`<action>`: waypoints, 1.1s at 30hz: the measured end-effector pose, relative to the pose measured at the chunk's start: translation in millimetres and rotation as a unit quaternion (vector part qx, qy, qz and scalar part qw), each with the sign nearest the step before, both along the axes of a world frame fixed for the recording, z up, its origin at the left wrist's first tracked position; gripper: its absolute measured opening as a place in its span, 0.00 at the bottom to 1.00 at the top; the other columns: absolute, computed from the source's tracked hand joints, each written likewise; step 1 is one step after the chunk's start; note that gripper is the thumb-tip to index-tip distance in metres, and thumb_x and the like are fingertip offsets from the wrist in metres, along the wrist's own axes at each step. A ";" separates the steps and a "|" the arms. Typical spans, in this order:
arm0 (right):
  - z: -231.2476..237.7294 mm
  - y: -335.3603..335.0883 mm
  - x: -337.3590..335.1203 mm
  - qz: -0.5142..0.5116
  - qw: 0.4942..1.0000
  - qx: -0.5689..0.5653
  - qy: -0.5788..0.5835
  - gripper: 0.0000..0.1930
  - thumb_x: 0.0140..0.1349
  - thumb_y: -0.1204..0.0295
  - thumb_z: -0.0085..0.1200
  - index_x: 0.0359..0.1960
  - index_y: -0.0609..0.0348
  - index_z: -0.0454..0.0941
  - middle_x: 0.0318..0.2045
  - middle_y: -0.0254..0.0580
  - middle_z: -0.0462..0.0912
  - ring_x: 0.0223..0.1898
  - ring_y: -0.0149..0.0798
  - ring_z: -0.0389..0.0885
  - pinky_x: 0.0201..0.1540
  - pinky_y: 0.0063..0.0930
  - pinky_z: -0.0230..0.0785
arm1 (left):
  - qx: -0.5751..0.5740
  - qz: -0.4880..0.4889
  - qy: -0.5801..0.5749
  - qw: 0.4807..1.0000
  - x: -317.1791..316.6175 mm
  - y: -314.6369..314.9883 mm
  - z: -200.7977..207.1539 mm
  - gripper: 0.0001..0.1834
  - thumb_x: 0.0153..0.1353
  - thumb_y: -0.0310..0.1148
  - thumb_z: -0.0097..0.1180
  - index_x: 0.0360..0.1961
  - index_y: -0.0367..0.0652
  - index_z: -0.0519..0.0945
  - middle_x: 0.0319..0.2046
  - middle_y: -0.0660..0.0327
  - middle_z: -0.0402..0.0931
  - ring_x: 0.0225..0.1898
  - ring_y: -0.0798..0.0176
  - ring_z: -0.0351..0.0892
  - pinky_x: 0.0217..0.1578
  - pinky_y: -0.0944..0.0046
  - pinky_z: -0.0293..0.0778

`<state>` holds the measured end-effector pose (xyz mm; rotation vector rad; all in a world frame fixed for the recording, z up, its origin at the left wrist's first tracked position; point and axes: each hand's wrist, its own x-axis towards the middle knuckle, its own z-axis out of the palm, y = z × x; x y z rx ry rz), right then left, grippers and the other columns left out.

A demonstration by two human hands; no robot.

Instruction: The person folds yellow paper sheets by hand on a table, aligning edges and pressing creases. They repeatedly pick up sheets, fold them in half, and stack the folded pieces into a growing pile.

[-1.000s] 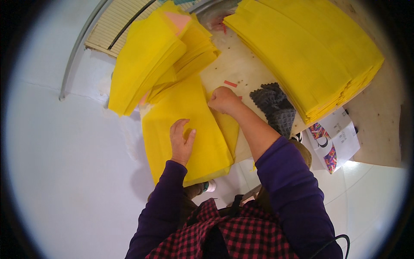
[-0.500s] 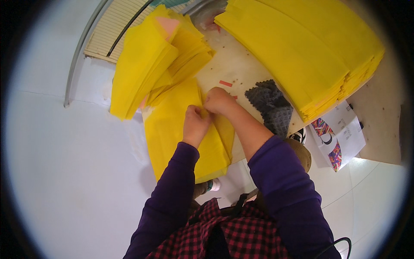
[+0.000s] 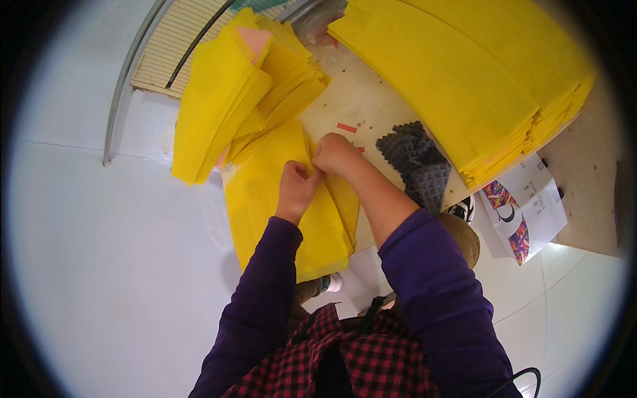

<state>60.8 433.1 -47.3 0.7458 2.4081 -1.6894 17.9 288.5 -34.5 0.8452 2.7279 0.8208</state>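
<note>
A folded yellow fabric piece (image 3: pixel 265 199) lies over the table edge in front of me, its lower end hanging past it. My left hand (image 3: pixel 296 190) pinches its right part between thumb and fingers. Close against it, my right hand (image 3: pixel 335 154) is curled with the fingers down on the same fabric, near a fold. The fingertips of both hands almost meet, and anything small between them is hidden. Beyond the left hand, a heap of folded yellow fabric (image 3: pixel 222 99) with a pink patch leans at the table's far left.
A tall stack of yellow fabric (image 3: pixel 451 79) fills the table's right side. A crumpled dark grey cloth (image 3: pixel 417 166) lies beside my right forearm. Small red strips (image 3: pixel 346 128) dot the table (image 3: pixel 361 93). A white printed bag (image 3: pixel 527 209) is at the right. A curved metal rail (image 3: pixel 118 93) stands left.
My left hand has shifted very slightly to the left on the fabric. The right hand stays almost in place, and the whole view has moved a little.
</note>
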 end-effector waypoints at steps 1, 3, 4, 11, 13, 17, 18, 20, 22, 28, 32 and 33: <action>-0.1 -0.2 -0.1 -0.001 1.000 0.008 0.007 0.16 0.46 0.76 0.57 0.40 0.67 0.80 0.42 0.60 0.81 0.47 0.55 0.81 0.48 0.41 0.74 | -0.007 -0.004 0.002 1.000 2.0 1.2 1.3 0.20 0.50 0.36 0.67 0.34 0.35 0.71 0.26 0.58 0.73 0.28 0.62 0.72 0.31 0.64 0.70; 0.3 -0.6 0.1 -0.003 1.000 0.016 0.005 0.17 0.47 0.75 0.57 0.41 0.67 0.80 0.42 0.60 0.81 0.47 0.55 0.81 0.49 0.41 0.74 | -0.020 -0.009 0.012 1.000 4.8 3.3 3.8 0.20 0.50 0.36 0.67 0.34 0.35 0.71 0.26 0.57 0.73 0.28 0.61 0.72 0.31 0.63 0.70; 0.8 -0.7 0.5 -0.001 1.000 0.019 0.015 0.16 0.47 0.75 0.57 0.41 0.67 0.80 0.42 0.60 0.81 0.47 0.55 0.81 0.49 0.41 0.74 | -0.027 -0.008 0.021 0.999 5.4 4.2 4.5 0.20 0.50 0.37 0.67 0.34 0.35 0.70 0.26 0.56 0.73 0.28 0.60 0.72 0.31 0.63 0.70; 6.0 -1.4 3.0 0.022 0.998 0.050 0.036 0.15 0.48 0.74 0.57 0.39 0.66 0.82 0.42 0.59 0.82 0.46 0.54 0.81 0.49 0.40 0.74 | -0.018 0.014 0.022 1.000 1.2 4.0 1.6 0.20 0.51 0.37 0.65 0.34 0.34 0.70 0.27 0.53 0.74 0.30 0.57 0.73 0.33 0.61 0.70; 6.0 -1.8 3.8 0.027 0.997 0.054 0.046 0.14 0.49 0.74 0.56 0.38 0.66 0.82 0.42 0.59 0.82 0.46 0.54 0.81 0.49 0.40 0.74 | -0.022 0.006 0.031 0.999 -1.6 2.0 -0.1 0.19 0.52 0.36 0.64 0.34 0.33 0.70 0.27 0.52 0.74 0.30 0.56 0.74 0.33 0.61 0.70; 5.5 -2.5 4.1 0.033 0.996 0.062 0.063 0.15 0.48 0.75 0.54 0.38 0.66 0.82 0.41 0.58 0.82 0.46 0.54 0.81 0.48 0.41 0.74 | -0.010 0.016 0.044 0.999 -7.3 -3.7 -7.6 0.17 0.54 0.34 0.62 0.36 0.33 0.71 0.28 0.55 0.74 0.30 0.60 0.74 0.32 0.63 0.70; 5.4 -2.3 4.0 0.034 0.995 0.065 0.062 0.15 0.48 0.75 0.54 0.39 0.65 0.82 0.41 0.58 0.82 0.45 0.54 0.81 0.48 0.41 0.74 | 0.005 0.024 0.011 1.000 -9.5 -5.5 -9.9 0.16 0.54 0.33 0.61 0.37 0.34 0.71 0.28 0.57 0.73 0.30 0.62 0.73 0.32 0.64 0.70; 5.7 -0.7 2.8 0.044 0.996 0.058 0.050 0.15 0.46 0.76 0.55 0.38 0.65 0.82 0.41 0.58 0.82 0.45 0.54 0.82 0.47 0.40 0.75 | 0.034 0.051 -0.048 0.997 -14.9 -10.2 -13.2 0.15 0.55 0.32 0.59 0.39 0.34 0.71 0.29 0.60 0.73 0.29 0.66 0.72 0.30 0.67 0.69; 5.7 0.1 2.5 0.040 0.997 0.045 0.038 0.15 0.45 0.76 0.55 0.37 0.65 0.82 0.40 0.58 0.82 0.44 0.54 0.82 0.46 0.40 0.75 | 0.061 0.052 -0.069 0.994 -18.7 -15.2 -15.6 0.15 0.55 0.31 0.57 0.40 0.35 0.70 0.29 0.63 0.72 0.28 0.68 0.71 0.29 0.69 0.68; 3.1 -0.1 0.5 0.031 0.998 0.052 0.029 0.15 0.45 0.76 0.56 0.38 0.65 0.81 0.41 0.57 0.82 0.45 0.54 0.82 0.46 0.41 0.75 | 0.133 0.068 -0.129 0.980 -15.5 -23.8 -12.2 0.16 0.55 0.28 0.55 0.44 0.35 0.70 0.31 0.64 0.72 0.29 0.69 0.70 0.30 0.70 0.67; -2.2 0.5 -1.1 0.035 0.997 0.061 0.023 0.16 0.49 0.72 0.60 0.41 0.65 0.80 0.43 0.57 0.82 0.48 0.53 0.81 0.49 0.40 0.74 | 0.183 0.066 -0.185 0.963 -9.2 -24.7 -6.0 0.16 0.54 0.26 0.53 0.45 0.35 0.72 0.33 0.63 0.73 0.33 0.69 0.71 0.35 0.70 0.67; -3.3 0.6 -0.9 0.041 0.997 0.060 0.019 0.16 0.50 0.70 0.60 0.41 0.65 0.80 0.44 0.57 0.82 0.48 0.52 0.81 0.49 0.40 0.74 | 0.184 0.071 -0.192 0.961 -8.7 -24.9 -4.8 0.16 0.54 0.25 0.53 0.45 0.35 0.72 0.33 0.63 0.73 0.33 0.68 0.71 0.35 0.70 0.67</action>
